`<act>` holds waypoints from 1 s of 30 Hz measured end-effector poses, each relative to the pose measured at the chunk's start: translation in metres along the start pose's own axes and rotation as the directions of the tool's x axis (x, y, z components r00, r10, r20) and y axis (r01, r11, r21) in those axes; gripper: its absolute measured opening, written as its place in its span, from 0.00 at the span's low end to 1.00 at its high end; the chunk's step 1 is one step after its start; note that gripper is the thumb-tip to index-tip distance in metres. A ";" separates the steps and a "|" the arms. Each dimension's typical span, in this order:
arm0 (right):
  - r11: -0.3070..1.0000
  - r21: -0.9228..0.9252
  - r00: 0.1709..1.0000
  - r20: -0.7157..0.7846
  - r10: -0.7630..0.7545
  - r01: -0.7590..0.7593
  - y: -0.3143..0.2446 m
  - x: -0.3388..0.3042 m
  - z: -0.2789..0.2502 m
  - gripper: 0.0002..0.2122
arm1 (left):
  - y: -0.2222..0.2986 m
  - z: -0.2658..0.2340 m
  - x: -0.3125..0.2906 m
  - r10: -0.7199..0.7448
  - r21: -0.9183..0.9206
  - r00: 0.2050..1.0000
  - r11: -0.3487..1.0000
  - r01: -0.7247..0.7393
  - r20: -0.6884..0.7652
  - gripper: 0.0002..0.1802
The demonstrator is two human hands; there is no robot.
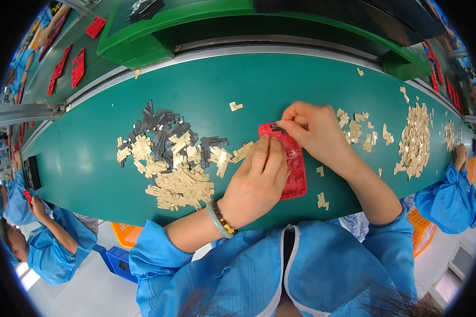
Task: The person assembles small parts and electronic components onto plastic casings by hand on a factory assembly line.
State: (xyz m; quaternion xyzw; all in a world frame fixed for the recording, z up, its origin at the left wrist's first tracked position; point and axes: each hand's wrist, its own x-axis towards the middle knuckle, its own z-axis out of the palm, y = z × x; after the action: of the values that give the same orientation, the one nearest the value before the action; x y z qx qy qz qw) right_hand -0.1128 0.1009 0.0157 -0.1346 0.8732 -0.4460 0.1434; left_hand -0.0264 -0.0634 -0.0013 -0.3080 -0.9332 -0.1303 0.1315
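Note:
A red moulded plastic housing (297, 183) lies on the green tabletop in front of me, its ribbed inside facing up. My left hand (258, 177) lies across its left side, fingers close together and holding it against the table; the thumb is hidden. At the housing's top end, my right hand (313, 132) pinches a small black piece (275, 128), which touches the housing; the fingertips cover part of it. To the left is a heap of black stepped pieces (166, 119) mixed with beige stepped pieces (182, 185).
More beige pieces (415, 137) are heaped at the right. Along the far edge runs a green shelf (137, 50). Red housings (78, 67) lie on the surface beyond it. Co-workers in blue sit at left (58, 243) and right (444, 198). Orange baskets (126, 234) stand below the table.

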 end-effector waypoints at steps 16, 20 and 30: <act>0.809 -0.472 0.886 -0.110 -0.450 0.352 0.010 -0.025 -0.002 0.07 | -0.014 -0.005 0.011 -0.057 -0.252 0.998 0.966 0.048 -0.027 0.18; 0.729 -0.577 0.853 -0.102 -0.512 0.368 0.027 -0.036 -0.009 0.10 | -0.012 -0.011 0.017 -0.037 -0.256 0.999 0.966 0.026 -0.038 0.18; 0.852 -0.508 0.832 -0.413 -0.371 0.127 0.088 -0.082 -0.121 0.11 | 0.001 -0.003 0.032 -0.115 -0.016 0.993 0.993 0.116 0.033 0.22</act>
State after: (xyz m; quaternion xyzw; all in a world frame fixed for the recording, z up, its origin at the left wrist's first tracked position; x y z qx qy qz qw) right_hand -0.0914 0.2696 0.0222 -0.1613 0.9340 -0.2609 -0.1831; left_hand -0.0499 -0.0461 0.0120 -0.2567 -0.9503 -0.1409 0.1062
